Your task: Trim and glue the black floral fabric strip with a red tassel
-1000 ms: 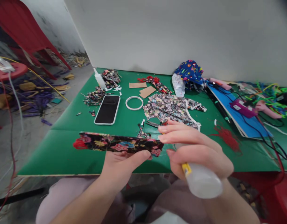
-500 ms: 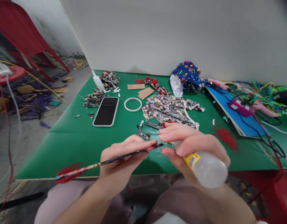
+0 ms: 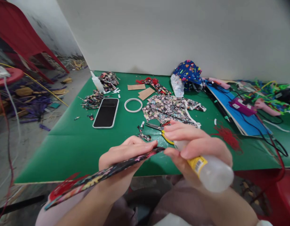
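My left hand (image 3: 122, 160) is closed on a narrow strip of dark floral fabric (image 3: 97, 178), which runs down to the left and has red threads (image 3: 64, 190) at its lower end. My right hand (image 3: 201, 147) wraps around a clear glue bottle (image 3: 215, 172) with a yellow label, its base toward me. The right thumb and fingertips are close by the strip's upper tip; whether they touch it I cannot tell. Beyond the hands lie yellow-handled scissors (image 3: 167, 137), small fabric scraps (image 3: 143, 135) and a cut floral garment piece (image 3: 168, 110).
On the green table (image 3: 71, 150) lie a phone (image 3: 106, 113), a white ring (image 3: 133, 105), brown card pieces (image 3: 146, 93) and another white bottle (image 3: 97, 82) beside floral strips. A blue patterned cloth (image 3: 188, 75), glue guns (image 3: 243, 106) with cables and red threads (image 3: 228, 137) are at the right.
The fabric strip has turned so its flat side shows more, and its lower end has dropped toward me. The bottle has shifted slightly right; more of the scissors' yellow handle shows.
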`<state>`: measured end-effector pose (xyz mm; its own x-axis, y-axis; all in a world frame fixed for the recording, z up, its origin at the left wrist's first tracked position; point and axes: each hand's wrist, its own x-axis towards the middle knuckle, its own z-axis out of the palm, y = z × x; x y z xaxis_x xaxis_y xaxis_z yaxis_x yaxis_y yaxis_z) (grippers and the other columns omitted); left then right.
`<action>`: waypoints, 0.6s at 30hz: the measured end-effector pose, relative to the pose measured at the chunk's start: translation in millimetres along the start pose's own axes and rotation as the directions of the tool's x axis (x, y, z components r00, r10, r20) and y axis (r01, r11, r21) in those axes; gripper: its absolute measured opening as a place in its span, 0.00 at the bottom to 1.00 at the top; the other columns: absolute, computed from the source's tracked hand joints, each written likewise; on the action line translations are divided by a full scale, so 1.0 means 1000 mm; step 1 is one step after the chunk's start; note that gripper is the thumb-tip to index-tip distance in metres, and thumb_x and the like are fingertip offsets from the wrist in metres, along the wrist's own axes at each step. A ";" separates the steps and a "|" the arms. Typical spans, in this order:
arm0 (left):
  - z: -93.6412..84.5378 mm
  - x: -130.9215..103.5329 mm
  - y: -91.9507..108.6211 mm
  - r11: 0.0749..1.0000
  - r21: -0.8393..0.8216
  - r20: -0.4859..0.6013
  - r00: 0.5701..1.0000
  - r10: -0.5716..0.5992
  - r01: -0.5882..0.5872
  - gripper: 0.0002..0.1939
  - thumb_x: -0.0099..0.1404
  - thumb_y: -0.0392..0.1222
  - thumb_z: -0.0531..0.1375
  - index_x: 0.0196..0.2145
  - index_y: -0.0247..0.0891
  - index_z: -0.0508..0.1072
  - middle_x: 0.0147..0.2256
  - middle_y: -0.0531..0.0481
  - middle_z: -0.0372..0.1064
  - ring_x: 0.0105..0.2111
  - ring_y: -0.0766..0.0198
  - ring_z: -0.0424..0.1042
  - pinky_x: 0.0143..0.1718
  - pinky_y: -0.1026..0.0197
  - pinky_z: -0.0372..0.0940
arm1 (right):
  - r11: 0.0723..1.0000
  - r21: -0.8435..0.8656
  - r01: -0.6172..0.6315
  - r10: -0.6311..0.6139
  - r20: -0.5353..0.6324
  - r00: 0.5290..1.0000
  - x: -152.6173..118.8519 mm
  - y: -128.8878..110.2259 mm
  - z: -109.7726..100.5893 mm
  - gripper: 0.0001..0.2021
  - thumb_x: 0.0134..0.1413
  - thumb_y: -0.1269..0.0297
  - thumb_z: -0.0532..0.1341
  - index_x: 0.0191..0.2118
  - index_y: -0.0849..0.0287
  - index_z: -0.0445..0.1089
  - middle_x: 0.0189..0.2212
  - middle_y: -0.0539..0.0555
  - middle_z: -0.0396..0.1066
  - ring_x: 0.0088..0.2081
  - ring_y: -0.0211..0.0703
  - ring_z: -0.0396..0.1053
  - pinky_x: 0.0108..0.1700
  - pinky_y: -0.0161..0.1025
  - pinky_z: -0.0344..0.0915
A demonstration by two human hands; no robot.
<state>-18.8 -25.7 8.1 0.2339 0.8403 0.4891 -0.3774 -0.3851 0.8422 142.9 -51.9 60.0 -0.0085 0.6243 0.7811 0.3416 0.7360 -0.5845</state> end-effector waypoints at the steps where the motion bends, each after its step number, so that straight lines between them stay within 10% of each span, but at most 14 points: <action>1: -0.001 0.001 -0.001 0.998 -0.011 0.036 0.997 0.061 -0.061 0.13 0.61 0.35 0.60 0.43 0.45 0.78 0.40 0.49 0.77 0.34 0.62 0.71 0.32 0.61 0.67 | 1.000 0.013 -0.006 0.007 -0.019 1.000 0.002 -0.001 -0.001 0.14 0.44 0.81 0.64 0.29 0.56 0.61 0.35 0.48 0.75 0.41 0.36 0.73 0.51 0.42 0.70; 8: -0.003 0.002 -0.002 0.982 0.000 0.088 0.978 0.190 -0.190 0.13 0.64 0.38 0.58 0.46 0.41 0.76 0.43 0.47 0.76 0.35 0.59 0.72 0.34 0.59 0.66 | 0.981 0.181 -0.063 0.073 -0.044 0.996 0.000 0.002 -0.001 0.13 0.43 0.82 0.64 0.29 0.56 0.63 0.31 0.46 0.76 0.37 0.37 0.74 0.49 0.44 0.70; 18: 0.010 0.002 0.015 0.941 -0.098 -0.009 0.945 -0.327 0.324 0.10 0.56 0.37 0.65 0.32 0.55 0.79 0.26 0.57 0.76 0.27 0.66 0.71 0.29 0.64 0.68 | 0.514 0.676 -0.528 0.530 0.234 0.815 -0.006 0.007 0.003 0.10 0.48 0.76 0.64 0.31 0.54 0.65 0.29 0.43 0.74 0.35 0.34 0.74 0.45 0.40 0.70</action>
<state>-14.7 -33.9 23.7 0.3362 0.9234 0.1851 -0.3669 -0.0526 0.9288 142.3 -49.6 50.6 -0.0458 0.9603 0.2753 -0.4552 0.2252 -0.8614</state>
